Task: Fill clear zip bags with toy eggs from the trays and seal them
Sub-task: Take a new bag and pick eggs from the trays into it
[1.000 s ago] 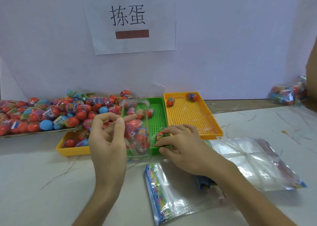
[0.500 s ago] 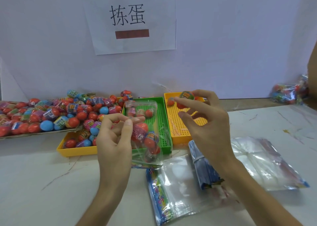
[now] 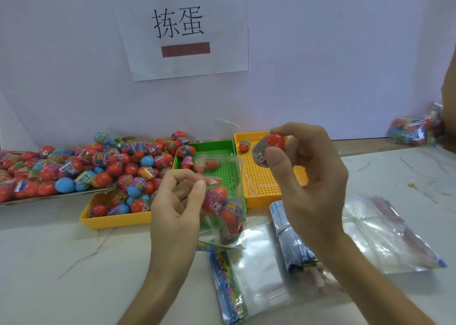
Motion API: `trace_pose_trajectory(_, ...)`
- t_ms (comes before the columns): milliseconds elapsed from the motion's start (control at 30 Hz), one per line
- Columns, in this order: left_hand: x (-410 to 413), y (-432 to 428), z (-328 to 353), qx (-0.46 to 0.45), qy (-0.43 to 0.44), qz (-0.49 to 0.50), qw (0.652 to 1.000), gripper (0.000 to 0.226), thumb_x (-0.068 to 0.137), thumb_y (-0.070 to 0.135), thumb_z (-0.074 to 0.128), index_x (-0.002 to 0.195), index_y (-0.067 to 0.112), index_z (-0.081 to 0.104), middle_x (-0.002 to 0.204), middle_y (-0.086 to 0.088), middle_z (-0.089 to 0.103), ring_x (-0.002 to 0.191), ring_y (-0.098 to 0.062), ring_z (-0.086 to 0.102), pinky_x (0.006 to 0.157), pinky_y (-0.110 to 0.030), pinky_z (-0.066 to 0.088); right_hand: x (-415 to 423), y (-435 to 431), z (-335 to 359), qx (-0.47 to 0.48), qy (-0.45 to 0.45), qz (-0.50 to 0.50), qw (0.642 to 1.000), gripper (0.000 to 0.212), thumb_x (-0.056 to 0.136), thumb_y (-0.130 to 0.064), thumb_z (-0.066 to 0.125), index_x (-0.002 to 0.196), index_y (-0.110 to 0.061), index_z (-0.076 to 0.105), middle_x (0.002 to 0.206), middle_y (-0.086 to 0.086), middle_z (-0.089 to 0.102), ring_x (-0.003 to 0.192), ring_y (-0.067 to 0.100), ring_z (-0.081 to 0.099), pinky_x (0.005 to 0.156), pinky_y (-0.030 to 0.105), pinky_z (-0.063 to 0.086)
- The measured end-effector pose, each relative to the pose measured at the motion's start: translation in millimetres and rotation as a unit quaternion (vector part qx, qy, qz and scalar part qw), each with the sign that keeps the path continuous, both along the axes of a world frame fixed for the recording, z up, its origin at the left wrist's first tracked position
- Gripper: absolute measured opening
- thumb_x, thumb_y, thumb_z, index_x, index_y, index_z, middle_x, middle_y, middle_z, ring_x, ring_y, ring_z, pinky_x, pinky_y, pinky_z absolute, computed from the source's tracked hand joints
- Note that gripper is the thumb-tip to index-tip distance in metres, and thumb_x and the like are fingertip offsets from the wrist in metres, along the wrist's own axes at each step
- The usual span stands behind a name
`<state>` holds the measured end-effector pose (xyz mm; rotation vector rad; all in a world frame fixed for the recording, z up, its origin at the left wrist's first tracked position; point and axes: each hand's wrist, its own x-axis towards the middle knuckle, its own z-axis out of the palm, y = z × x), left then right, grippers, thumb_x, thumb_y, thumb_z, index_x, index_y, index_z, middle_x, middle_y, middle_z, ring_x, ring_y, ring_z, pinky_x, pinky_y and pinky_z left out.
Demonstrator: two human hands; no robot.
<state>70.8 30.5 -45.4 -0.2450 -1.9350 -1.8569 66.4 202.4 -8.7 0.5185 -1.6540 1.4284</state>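
Holding toy eggs [image 3: 223, 211], the zip bag [image 3: 223, 163]

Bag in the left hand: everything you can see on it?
The clear zip bag is thin, glossy plastic, its zip-strip mouth open. It hangs upright, the left hand pinching its side edge below the mouth. Several red toy eggs with printed wraps pile in its lower half. It is in front of the green tray; whether its bottom touches anything is unclear.

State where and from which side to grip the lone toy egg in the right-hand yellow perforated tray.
Pinch the red-ended toy egg across its wrapped middle, from above: it lies on its side in the far-left corner of the yellow perforated tray, whose walls likely block sideways fingers.
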Motion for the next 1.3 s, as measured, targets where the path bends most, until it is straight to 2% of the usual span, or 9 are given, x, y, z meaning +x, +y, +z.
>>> trace_pose_trajectory(167,3.0,3.3,1.0,-0.013,0.014,-0.02,1.0,0.01,0.102,0.012,0.054,0.097,0.02,0.058,0.099,0.002,0.078,0.093,-0.016,0.076,0.074,-0.029,0.063,6.8,-5.1,1.8,0.072,-0.034,0.055,0.995,0.011,0.101,-0.04,0.047,0.108,-0.031,0.045,0.109,-0.003,0.062,0.102,0.035,0.057,0.085,0.058,0.043)
trace_pose_trajectory(233,5.6,5.8,2.9,-0.004,0.018,-0.03,0.999,0.008,0.101,0.012,0.054,0.097,0.017,0.057,0.097,0.004,0.078,0.088,-0.014,0.076,0.067,-0.022,0.061,8.6,-6.3,0.7,0.119,-0.072,0.058,0.989,0.016,0.103,-0.046,0.039,0.108,-0.031,0.042,0.102,-0.001,0.067,0.106,0.032,0.057,0.09,0.059,0.04)
trace_pose_trajectory(367,10.0,10.2,6.8,-0.003,0.033,-0.034,0.999,0.007,0.095,0.023,0.056,0.096,0.016,0.057,0.093,0.007,0.078,0.087,-0.009,0.075,0.066,-0.019,0.059,7.6,-6.9,-1.6,0.244,-0.09,-0.019,0.965,0.024,0.102,-0.039,0.034,0.103,-0.02,0.047,0.084,-0.006,0.065,0.101,0.001,0.048,0.105,0.042,0.027)
trace_pose_trajectory(500,11.4,10.9,8.1,0.005,0.024,-0.041,0.999,0.01,0.093,0.025,0.056,0.097,0.016,0.057,0.092,0.004,0.078,0.084,-0.011,0.074,0.065,-0.022,0.06,7.1,-7.0,-0.7,0.282,-0.105,-0.011,0.953,0.019,0.102,-0.041,0.033,0.102,-0.025,0.043,0.077,-0.01,0.064,0.103,-0.001,0.049,0.11,0.034,0.021)
trace_pose_trajectory(700,8.6,7.1,7.9,0.0,0.019,-0.033,0.999,0.006,0.099,0.009,0.057,0.096,0.014,0.058,0.088,0.005,0.077,0.083,-0.009,0.074,0.065,-0.016,0.057,6.8,-5.6,-1.4,0.244,-0.133,0.095,0.956,0.018,0.101,-0.042,0.038,0.103,-0.028,0.048,0.083,-0.021,0.059,0.102,-0.018,0.047,0.098,0.025,0.03)
trace_pose_trajectory(800,7.6,6.0,8.8,0.004,0.006,-0.038,0.999,0.002,0.098,0.014,0.057,0.096,0.015,0.058,0.091,0.005,0.077,0.087,-0.009,0.074,0.068,-0.017,0.058,5.4,-4.0,-1.6,0.218,-0.156,0.128,0.955,0.016,0.1,-0.047,0.038,0.102,-0.034,0.048,0.075,-0.023,0.055,0.092,-0.007,0.05,0.089,0.019,0.031)
trace_pose_trajectory(933,6.6,6.1,7.6,-0.006,0.001,-0.038,0.999,0.003,0.097,0.017,0.058,0.095,0.015,0.059,0.081,0.005,0.075,0.078,-0.006,0.073,0.067,-0.018,0.057,5.9,-5.2,-2.4,0.176,-0.216,0.204,0.939,0.02,0.096,-0.056,0.039,0.103,-0.04,0.049,0.088,-0.015,0.056,0.098,0.018,0.054,0.082,0.026,0.041)
trace_pose_trajectory(1133,5.1,3.4,7.8,0.005,-0.006,-0.032,0.999,0.006,0.095,0.023,0.059,0.097,0.018,0.059,0.083,0.003,0.077,0.081,-0.01,0.075,0.063,-0.018,0.058,3.9,-5.9,0.9,0.212,-0.157,0.131,0.956,0.016,0.098,-0.045,0.053,0.101,-0.03,0.058,0.097,-0.015,0.063,0.107,0.012,0.056,0.093,0.032,0.041)
trace_pose_trajectory(1300,5.0,1.4,11.3,0.01,-0.003,-0.058,0.998,0.005,0.097,0.026,0.056,0.093,0.027,0.058,0.091,0.003,0.08,0.084,-0.017,0.077,0.066,-0.021,0.059,0.9,1.9,5.7,0.115,-0.095,0.068,0.987,0.012,0.092,-0.028,0.066,0.101,-0.021,0.07,0.092,-0.016,0.065,0.093,0.019,0.06,0.086,0.037,0.049)
